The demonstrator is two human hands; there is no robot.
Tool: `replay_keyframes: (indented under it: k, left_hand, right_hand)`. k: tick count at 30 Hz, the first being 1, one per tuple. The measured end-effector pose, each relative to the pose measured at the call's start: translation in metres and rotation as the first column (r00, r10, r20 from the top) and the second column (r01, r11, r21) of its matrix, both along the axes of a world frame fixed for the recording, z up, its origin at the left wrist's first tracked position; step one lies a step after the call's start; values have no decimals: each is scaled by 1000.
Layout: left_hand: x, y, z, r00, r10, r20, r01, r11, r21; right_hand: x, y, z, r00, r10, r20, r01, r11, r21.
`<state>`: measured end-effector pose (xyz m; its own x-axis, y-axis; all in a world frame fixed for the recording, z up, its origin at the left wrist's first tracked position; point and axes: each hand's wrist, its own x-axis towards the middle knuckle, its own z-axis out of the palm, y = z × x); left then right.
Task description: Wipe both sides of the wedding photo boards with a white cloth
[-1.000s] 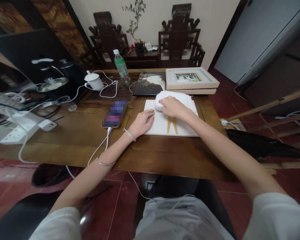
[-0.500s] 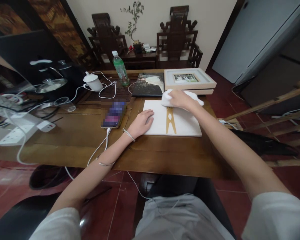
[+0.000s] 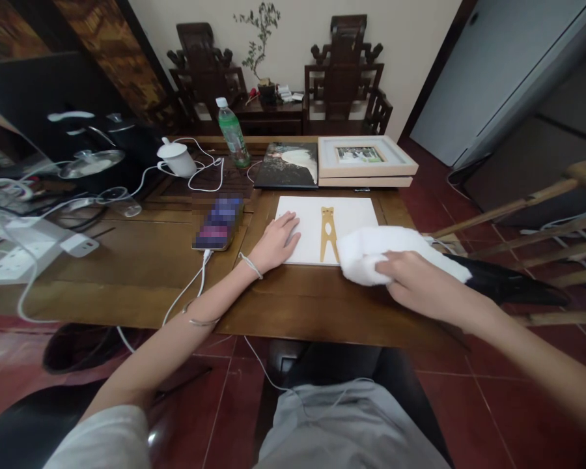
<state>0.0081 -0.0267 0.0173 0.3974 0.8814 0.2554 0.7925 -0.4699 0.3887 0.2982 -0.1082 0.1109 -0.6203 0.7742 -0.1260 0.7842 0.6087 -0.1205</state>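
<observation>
the white cloth [image 3: 381,242] hides the near right corner of a white board [image 3: 356,212], though i can't tell if they touch, and my right hand [image 3: 413,280] has its fingers bunched tight in it. my left hand [image 3: 277,241] lies flat, fingers loose, on the board's left side, near its yellow forked shape [image 3: 327,217]; beyond are a dark picture [image 3: 288,170] and pale frames [image 3: 329,159], with a phone [image 3: 219,223] to the left

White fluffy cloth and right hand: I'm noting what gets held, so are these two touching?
Touching. The head view shows the right hand gripping a bunched fold of the white fluffy cloth, with no gap between them.
</observation>
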Motion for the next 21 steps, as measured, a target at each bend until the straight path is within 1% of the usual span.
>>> replay_keyframes:
  k: [2, 3, 5, 8, 12, 15, 17, 18, 19, 21]
  left_hand:
    - [0, 1, 1, 1000, 3, -5, -3, 1000, -5]
    - [0, 1, 1, 1000, 4, -6, -4, 1000, -6]
    - [-1, 2, 1, 1000, 13, -9, -13, 1000, -10]
    - [-3, 5, -3, 999, 42, -19, -42, 999, -18]
    - [-7, 7, -7, 999, 42, -32, -42, 999, -19]
    - [-8, 8, -9, 998, 38, -48, -39, 999, -20]
    - [-8, 8, -8, 998, 34, -52, -35, 999, -14]
    - [-8, 8, -8, 998, 33, -52, -33, 999, -9]
    - [-8, 7, -7, 998, 32, -51, -32, 999, -6]
    - [-7, 7, -6, 998, 31, -51, -31, 1000, -4]
  right_hand:
    - [2, -7, 3, 1000, 16, 3, -16, 999, -41]
    - [3, -5, 4, 1000, 15, 0, -15, 998, -55]
    - [3, 10, 5, 1000, 3, -25, -5, 998, -63]
    - [0, 49, 2, 994, -21, -103, 19, 1000, -21]
    - [-5, 112, -7, 976, -91, -196, 107, 991, 75]
    - [-10, 147, -14, 972, -99, -211, 128, 983, 132]
    - [-14, 155, -20, 978, -86, -188, 117, 980, 161]
    - [-15, 154, -23, 982, -82, -170, 112, 978, 174]
    - [-16, 149, -26, 985, -78, -152, 106, 977, 188]
    - [-16, 130, -30, 991, -67, -115, 90, 974, 208]
